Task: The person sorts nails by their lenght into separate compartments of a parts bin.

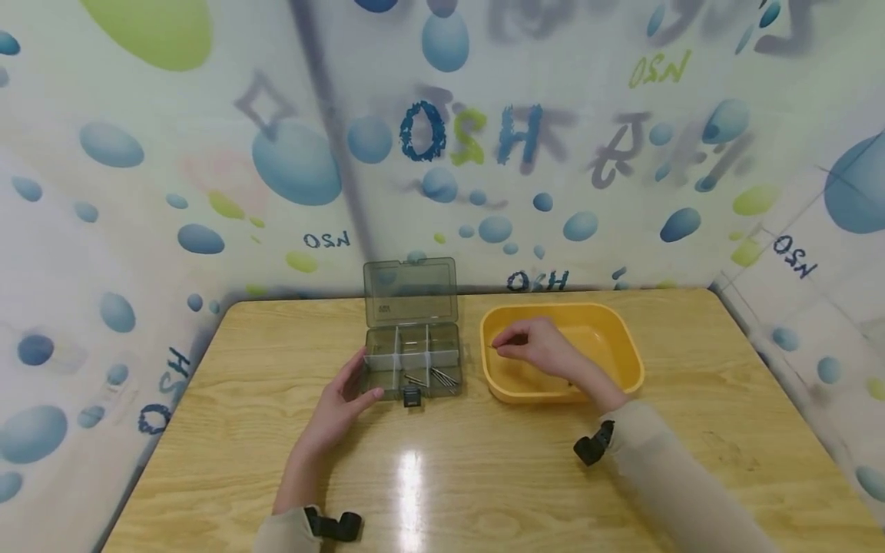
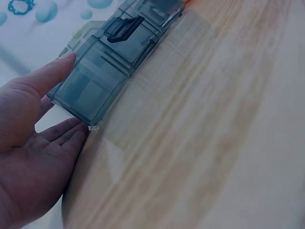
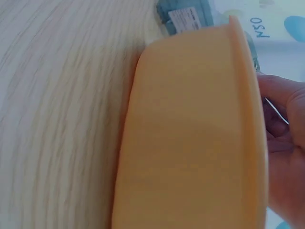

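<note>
A translucent grey compartment box [image 1: 412, 361] stands on the table with its lid [image 1: 411, 292] raised at the back. Several slim metal screws [image 1: 444, 377] lie in its front compartments; one thread shows through the wall in the left wrist view. My left hand [image 1: 336, 407] holds the box's left front corner, thumb on the front edge and fingers along the side. Over the left part of a yellow plastic tray [image 1: 494, 393], my right hand [image 1: 542, 347] pinches a thin, shiny screw [image 3: 277, 110] between thumb and fingertips. The tray's wall hides part of that hand in the right wrist view.
The wooden table [image 1: 470, 476] ends at a patterned curtain [image 1: 387, 215] behind the box and tray. A black latch [image 1: 412, 396] sticks out at the box's front. Small dark bits [image 1: 571, 384] lie in the tray beneath my right wrist.
</note>
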Motion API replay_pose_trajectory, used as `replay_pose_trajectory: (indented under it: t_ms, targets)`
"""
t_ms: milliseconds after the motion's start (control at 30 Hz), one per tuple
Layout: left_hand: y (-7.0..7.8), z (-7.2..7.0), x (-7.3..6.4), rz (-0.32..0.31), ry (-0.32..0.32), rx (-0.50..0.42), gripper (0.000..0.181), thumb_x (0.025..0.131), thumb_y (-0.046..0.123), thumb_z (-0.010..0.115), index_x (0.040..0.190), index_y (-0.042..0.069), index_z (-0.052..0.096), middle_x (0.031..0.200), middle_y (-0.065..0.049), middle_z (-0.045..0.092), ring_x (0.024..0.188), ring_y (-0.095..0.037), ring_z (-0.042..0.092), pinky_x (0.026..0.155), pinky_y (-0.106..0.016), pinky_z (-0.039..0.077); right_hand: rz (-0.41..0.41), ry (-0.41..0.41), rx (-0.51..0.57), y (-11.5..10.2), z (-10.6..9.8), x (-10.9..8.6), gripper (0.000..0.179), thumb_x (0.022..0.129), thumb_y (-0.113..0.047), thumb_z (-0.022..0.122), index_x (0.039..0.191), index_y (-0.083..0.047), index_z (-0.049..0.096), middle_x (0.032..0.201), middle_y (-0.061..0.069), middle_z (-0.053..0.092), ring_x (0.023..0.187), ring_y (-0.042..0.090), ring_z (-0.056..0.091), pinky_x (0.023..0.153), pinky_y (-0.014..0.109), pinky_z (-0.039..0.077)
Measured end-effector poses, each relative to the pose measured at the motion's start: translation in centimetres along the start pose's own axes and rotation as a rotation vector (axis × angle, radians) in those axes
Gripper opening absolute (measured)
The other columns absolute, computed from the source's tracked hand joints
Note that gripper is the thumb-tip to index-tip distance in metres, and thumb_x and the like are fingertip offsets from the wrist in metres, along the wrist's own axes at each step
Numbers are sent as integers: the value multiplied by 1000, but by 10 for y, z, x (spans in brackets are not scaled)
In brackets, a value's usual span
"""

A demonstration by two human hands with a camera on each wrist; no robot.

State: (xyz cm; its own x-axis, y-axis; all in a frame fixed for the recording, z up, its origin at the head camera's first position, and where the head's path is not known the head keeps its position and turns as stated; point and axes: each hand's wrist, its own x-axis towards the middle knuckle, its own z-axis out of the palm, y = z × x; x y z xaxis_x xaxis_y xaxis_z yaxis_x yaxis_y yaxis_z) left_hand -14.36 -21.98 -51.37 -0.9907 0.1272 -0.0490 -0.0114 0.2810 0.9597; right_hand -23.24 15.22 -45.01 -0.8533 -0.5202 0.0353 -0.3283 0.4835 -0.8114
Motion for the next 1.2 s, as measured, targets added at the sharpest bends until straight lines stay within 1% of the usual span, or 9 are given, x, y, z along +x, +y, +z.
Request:
replay_pose_trajectory:
  t_ms: [200,300,467,633,767,900,1200]
  targets:
    - [1,0,1,2,8,-8,81,98,13,71,164,8,24,169,-15,19,155,-32,17,123,-39,18,-44,22,14,-14,10,13,12,93,-4,74,103,2,78,97,6,75,87,18,68,80,32,58]
    - [1,0,1,4,4,-10,81,98,13,71,163,7,24,169,-15,19,155,-32,16,123,-39,18,-51,24,17,-19,16,18,13,93,-3,74,104,3,78,97,6,75,87,18,68,79,31,59]
    - [-1,1,2,3,0,-15,80,98,13,71,163,7,24,169,-15,20,155,-32,16,123,-39,18,-52,25,31,-28,26,25,11,93,-3,75,102,1,78,97,5,75,86,16,67,77,29,58]
    - [-1,1,1,3,1,-15,80,98,13,72,163,6,25,168,-16,20,155,-33,16,123,-40,18,-52,2,57,-37,38,32,12,93,-3,74,103,2,78,95,3,74,82,14,64,73,27,57]
    - [-2,0,0,2,0,-15,80,98,12,72,163,7,25,168,-16,20,155,-33,16,123,-39,18,-62,-22,71,-45,48,37,12,94,-4,74,104,2,78,95,4,74,82,13,64,73,26,57]
    - [-1,-1,-1,4,0,-11,81,98,12,72,163,7,25,168,-16,20,155,-33,17,123,-39,18,-84,-38,69,-53,56,41,11,94,-5,74,103,0,79,97,4,75,83,12,64,73,26,57]
    - [0,1,0,5,3,-14,80,98,16,72,163,8,26,168,-16,22,155,-32,17,123,-39,19,-71,-60,86,-58,71,45,12,94,-3,74,104,1,78,98,3,75,82,10,63,70,23,55]
